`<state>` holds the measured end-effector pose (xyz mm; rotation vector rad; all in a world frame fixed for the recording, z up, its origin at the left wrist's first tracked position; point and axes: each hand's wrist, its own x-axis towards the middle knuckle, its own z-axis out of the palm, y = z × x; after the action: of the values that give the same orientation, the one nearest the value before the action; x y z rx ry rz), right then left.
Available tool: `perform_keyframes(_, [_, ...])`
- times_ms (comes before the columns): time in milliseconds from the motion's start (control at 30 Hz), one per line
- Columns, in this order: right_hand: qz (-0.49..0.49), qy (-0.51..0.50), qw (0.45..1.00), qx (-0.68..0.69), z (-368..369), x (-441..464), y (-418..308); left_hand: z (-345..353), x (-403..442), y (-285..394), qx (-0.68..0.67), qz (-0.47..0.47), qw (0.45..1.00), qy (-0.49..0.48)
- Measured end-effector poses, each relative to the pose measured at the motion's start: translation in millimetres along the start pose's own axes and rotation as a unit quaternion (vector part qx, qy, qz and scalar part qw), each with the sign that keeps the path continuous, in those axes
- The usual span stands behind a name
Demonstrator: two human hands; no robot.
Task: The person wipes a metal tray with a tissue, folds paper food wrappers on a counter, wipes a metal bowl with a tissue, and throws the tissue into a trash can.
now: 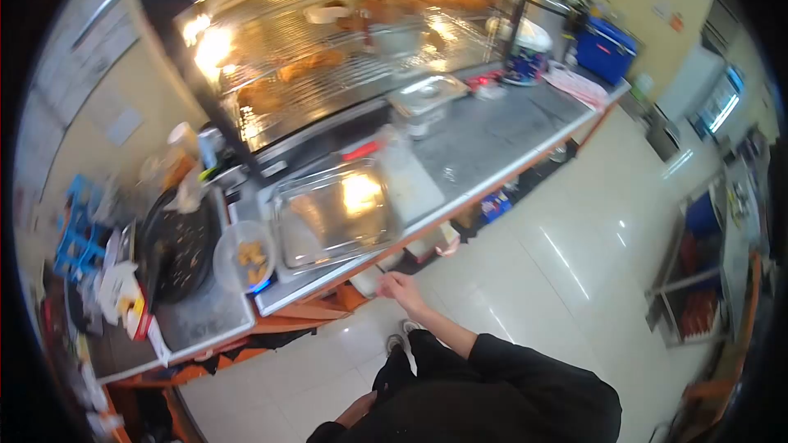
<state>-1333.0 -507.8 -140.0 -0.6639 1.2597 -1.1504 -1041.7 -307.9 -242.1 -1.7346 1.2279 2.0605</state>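
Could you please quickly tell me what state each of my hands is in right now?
Left hand: partly hidden; open or closed cannot be told.
Right hand: looks curled, near the counter; whether it holds anything cannot be told.

glossy pale tiled floor [525, 303], cream wall [694, 16], grey counter [492, 139], lit glass display cabinet [328, 107]

Tabletop [509, 135]: grey stretch right of centre gives a hand room to pass; metal container [427, 94] and blue box [607, 49] stand behind it.
White board [419, 189]: low, passable over its near end.
Tray [332, 217]: takes up the centre.
Tub [225, 261] and black pan [201, 230]: crowd the left.
Display case [328, 131]: bars the rear, top centre.
Floor [525, 254]: wide passage right of centre.
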Motion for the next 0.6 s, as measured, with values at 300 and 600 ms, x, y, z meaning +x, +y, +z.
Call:
perform_keyframes(300, [0.26, 0.273, 0.925, -0.032, -225.6, -50.5, 150.0, 50.1, 78.9, 134.5, 0.143, 0.045, 0.988, 0.019])
perform_keyframes(600, [0.117, 0.312, 0.904, -0.266, -449.3, 159.2, 287.3, 117.4, 185.4, 219.2, 0.201, 0.091, 0.967, 0.129])
